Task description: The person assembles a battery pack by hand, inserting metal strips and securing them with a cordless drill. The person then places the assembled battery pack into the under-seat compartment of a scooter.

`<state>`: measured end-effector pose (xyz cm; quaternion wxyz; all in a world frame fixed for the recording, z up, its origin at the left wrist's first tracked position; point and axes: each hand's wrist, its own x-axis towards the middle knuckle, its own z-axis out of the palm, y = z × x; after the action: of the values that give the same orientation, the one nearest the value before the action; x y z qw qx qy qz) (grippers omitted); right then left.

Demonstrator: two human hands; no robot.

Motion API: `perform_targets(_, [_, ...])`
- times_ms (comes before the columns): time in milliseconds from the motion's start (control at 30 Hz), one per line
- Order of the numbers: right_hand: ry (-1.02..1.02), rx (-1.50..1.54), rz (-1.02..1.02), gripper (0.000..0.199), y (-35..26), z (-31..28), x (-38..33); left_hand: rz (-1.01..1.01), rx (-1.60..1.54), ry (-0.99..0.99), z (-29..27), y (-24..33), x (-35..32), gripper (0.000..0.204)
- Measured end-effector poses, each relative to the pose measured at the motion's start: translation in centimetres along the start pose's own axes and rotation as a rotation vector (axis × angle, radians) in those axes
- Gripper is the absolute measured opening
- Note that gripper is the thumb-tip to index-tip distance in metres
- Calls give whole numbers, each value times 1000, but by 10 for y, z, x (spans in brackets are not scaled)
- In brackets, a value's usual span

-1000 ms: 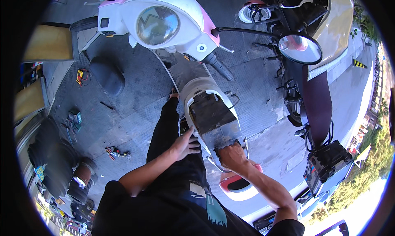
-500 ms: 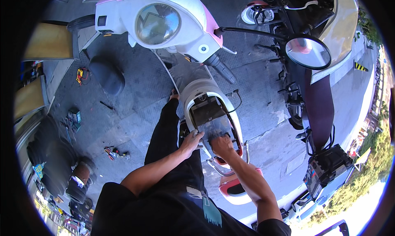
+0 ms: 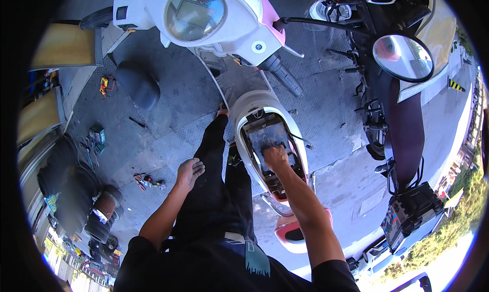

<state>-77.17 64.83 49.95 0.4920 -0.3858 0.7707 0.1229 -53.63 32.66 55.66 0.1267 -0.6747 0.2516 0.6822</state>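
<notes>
Down inside the open seat compartment (image 3: pixel 270 149) of the white-and-pink scooter (image 3: pixel 224 22) is where your right hand (image 3: pixel 275 155) is working, fingers curled and pressed onto the dark part sitting in the well; can't tell if you're actually pinching anything. Your left hand (image 3: pixel 189 171) hangs free by your thigh, fingers loosely spread, holding nothing. Looks like you're mid-reach on whatever sits in that bay, so the next move probably wants a firm hold and a straight lift clear of the rim.
</notes>
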Motion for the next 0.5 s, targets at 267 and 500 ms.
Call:
perform_targets(267, [43, 21, 47, 25, -4, 27, 19, 11, 105, -31, 17, 6, -2, 33])
perform_targets(500, [62, 47, 60, 23, -2, 22, 50, 79, 187, -108, 50, 33, -23, 34])
